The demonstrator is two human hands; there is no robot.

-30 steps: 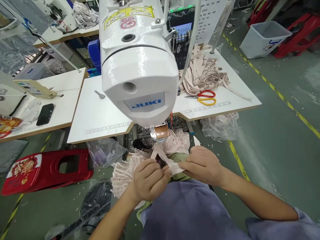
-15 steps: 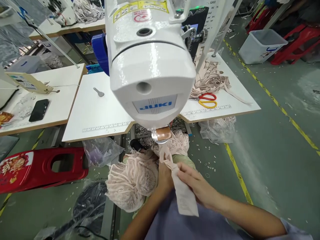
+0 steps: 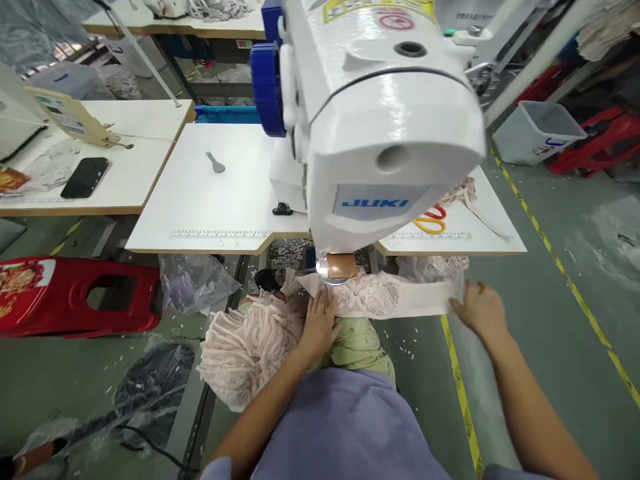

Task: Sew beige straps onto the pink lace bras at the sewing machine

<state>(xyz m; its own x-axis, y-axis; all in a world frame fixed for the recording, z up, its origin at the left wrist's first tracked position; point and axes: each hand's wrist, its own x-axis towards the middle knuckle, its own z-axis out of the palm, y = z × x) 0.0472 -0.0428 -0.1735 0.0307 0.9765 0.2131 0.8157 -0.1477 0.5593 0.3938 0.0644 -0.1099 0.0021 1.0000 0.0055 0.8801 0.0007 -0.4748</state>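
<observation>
A pale pink lace bra is stretched sideways beneath the head of a white sewing machine. My left hand lies on its near edge just below the presser area, fingers laid out flat. At the far right, my right hand pinches the end of the bra's band and pulls it fairly straight. The machine's needle is hidden behind a copper-coloured guard. A heap of similar pink lace pieces rests by my left forearm, on the lap side.
Red-and-yellow scissors and pink straps lie on the right table. A small grey tool is on the white tabletop. A phone lies further left. A red stool stands at lower left.
My right hand has moved right and now stretches the band out sideways, where it held a hanging fabric end before. My left hand has come into view on the bra. The view has shifted left.
</observation>
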